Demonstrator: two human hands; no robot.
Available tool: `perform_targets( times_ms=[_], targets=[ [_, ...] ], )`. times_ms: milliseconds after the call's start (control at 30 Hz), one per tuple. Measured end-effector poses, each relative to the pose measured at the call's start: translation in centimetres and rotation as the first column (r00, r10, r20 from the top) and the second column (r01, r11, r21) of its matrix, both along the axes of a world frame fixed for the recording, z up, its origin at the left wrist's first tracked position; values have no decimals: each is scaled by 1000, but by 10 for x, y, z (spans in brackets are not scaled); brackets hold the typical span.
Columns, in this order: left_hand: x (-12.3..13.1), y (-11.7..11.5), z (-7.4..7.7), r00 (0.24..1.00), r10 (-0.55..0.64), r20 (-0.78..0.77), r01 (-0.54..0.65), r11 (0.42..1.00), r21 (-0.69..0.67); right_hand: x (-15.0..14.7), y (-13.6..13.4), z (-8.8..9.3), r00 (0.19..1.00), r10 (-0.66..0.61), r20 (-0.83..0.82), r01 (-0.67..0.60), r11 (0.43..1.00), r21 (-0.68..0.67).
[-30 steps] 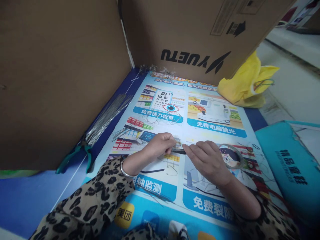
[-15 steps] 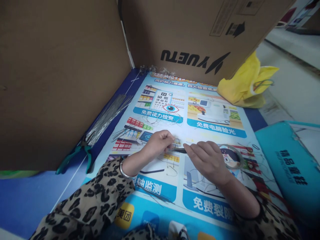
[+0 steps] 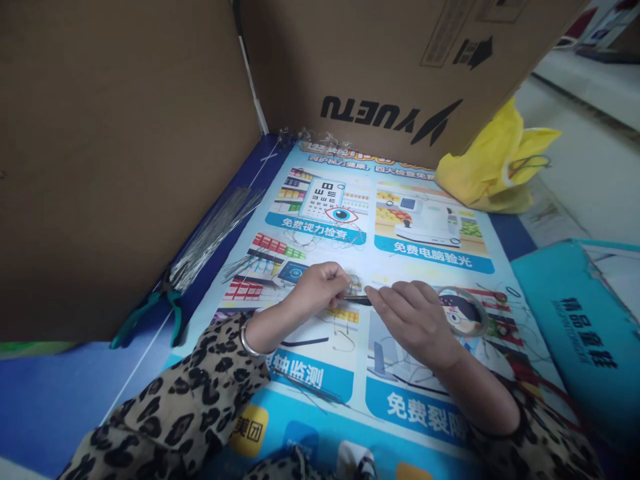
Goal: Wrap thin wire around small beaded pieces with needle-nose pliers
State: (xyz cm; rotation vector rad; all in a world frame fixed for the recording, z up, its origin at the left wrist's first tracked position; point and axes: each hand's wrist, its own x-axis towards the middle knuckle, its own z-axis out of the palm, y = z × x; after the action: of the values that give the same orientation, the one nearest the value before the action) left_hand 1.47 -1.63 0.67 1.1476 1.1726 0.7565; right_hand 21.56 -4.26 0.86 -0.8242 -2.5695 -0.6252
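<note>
My right hand is wrapped round a tool with dark, slim, tapering jaws, which look like those of needle-nose pliers; its handles are hidden in my palm. The jaws point left to the fingertips of my left hand, which is closed in a pinch. A thin bent wire shows beside those fingertips, too fine to make out fully. Below my hands, shaped wire pieces lie on the printed poster. A roll of clear tape rests just beyond my right hand.
Cardboard panels stand along the back and left. A bundle of straight wires and green-handled pliers lie at left. At right are a yellow bag and a turquoise box. More wire pieces lie farther back.
My hands keep nearly the same pose, the dark jaws still against my left fingertips. The view has shifted very slightly.
</note>
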Motion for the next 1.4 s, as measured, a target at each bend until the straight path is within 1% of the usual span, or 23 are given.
perform_targets(
  times_ms=[100, 233, 300, 367, 433, 467, 533, 633, 700, 767, 800, 833, 867, 900, 933, 1000, 1033, 1100, 1167, 1233, 1333, 1400],
  targets=[
    [0, 0, 0, 1000, -2, -3, 2, 1000, 5, 0, 0, -1, 1000, -4, 9, 4, 1000, -5],
    [0, 0, -2, 1000, -5, -28, 5, 1000, 15, 1, -1, -2, 999, -25, 26, 26, 998, -50],
    [0, 0, -3, 998, 1, -56, 1, 999, 41, 0, -2, -2, 999, -32, 24, 33, 997, -71],
    [-1, -1, -4, 995, 10, -103, 1, 994, 110, -1, -2, -2, 998, -48, 32, 51, 995, -86],
    [-2, -3, -4, 983, 28, -183, 16, 972, 236, -3, -3, -3, 996, -76, 41, 80, 991, -103],
    [-2, -4, -4, 972, 40, -233, 36, 949, 313, -4, -3, -3, 995, -92, 42, 96, 989, -115],
    [-4, -6, -4, 937, 67, -344, 105, 883, 457, -7, -5, -3, 991, -125, 37, 130, 980, -150],
    [-6, -10, -5, 866, 95, -490, 253, 762, 596, -9, -7, -2, 986, -165, 16, 165, 959, -232],
    [-7, -11, -6, 815, 109, -570, 357, 680, 640, -11, -8, -2, 985, -168, -26, 154, 947, -282],
    [-8, -12, -6, 762, 110, -638, 451, 617, 645, -11, -8, -1, 982, -172, -80, 135, 930, -342],
    [-8, -11, -6, 741, 104, -664, 486, 599, 636, -11, -8, -2, 979, -181, -98, 131, 915, -382],
    [-8, -11, -6, 727, 95, -680, 507, 594, 625, -11, -8, -2, 975, -195, -107, 133, 896, -424],
    [-8, -10, -7, 724, 85, -685, 508, 606, 612, -11, -7, -3, 971, -212, -107, 140, 875, -463],
    [-8, -9, -7, 732, 75, -677, 489, 634, 599, -11, -5, -4, 969, -228, -100, 150, 856, -494],
    [-8, -7, -7, 751, 70, -656, 448, 675, 586, -10, -4, -5, 966, -240, -91, 161, 841, -516],
    [-9, -3, -7, 801, 83, -592, 330, 765, 553, -7, 0, -7, 959, -268, -88, 178, 817, -548],
    [-10, -1, -7, 821, 98, -563, 271, 800, 535, -5, 2, -7, 954, -283, -101, 178, 802, -570],
    [-11, 2, -6, 833, 122, -540, 201, 842, 501, 1, 7, -6, 931, -331, -152, 173, 770, -614],
    [-12, 5, -7, 813, 120, -570, 208, 855, 476, 7, 11, -5, 900, -393, -190, 187, 741, -645],
    [-12, 6, -9, 772, 90, -629, 267, 852, 450, 11, 15, -4, 885, -431, -177, 224, 727, -649],
    [-12, 6, -12, 705, 53, -707, 345, 846, 408, 13, 16, -6, 896, -438, -74, 299, 719, -628],
    [-13, 7, -13, 676, 44, -735, 364, 848, 385, 11, 16, -8, 899, -438, 10, 354, 711, -607]
  ],
)
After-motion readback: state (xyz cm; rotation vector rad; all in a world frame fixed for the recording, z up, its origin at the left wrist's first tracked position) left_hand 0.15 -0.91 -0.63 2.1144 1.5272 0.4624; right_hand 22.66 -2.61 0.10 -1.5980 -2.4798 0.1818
